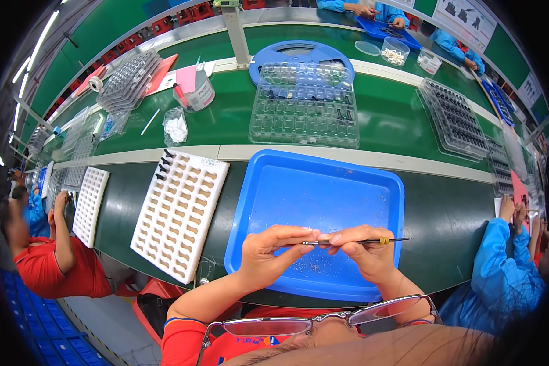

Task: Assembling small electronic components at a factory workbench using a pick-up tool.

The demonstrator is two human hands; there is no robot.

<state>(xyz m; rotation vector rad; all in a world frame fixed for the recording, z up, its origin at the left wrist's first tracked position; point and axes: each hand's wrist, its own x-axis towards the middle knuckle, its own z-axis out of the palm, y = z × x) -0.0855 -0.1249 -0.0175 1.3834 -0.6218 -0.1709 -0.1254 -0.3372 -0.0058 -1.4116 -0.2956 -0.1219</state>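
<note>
Both hands are over the blue tray [399,210], near its front half. Right hand [372,255] pinches a slim dark tool with a yellow band [372,241], its length lying crosswise above the tray. Left hand [263,255] has its fingertips bunched at the tool's thin end — can't tell if they grip it or a tiny part, fingers cover the spot.

Main risk: a slip of the right pinch, likely jabbing the left fingertips, as the thin end sits right by them. Anything dropped would land in the tray among pale crumbs [311,267] — easy to lose or get dirty. Lesser risk: left forearm swings out, bumps the white foam tray [196,244] left of the blue tray, and jolts its black pieces [163,166].
</note>
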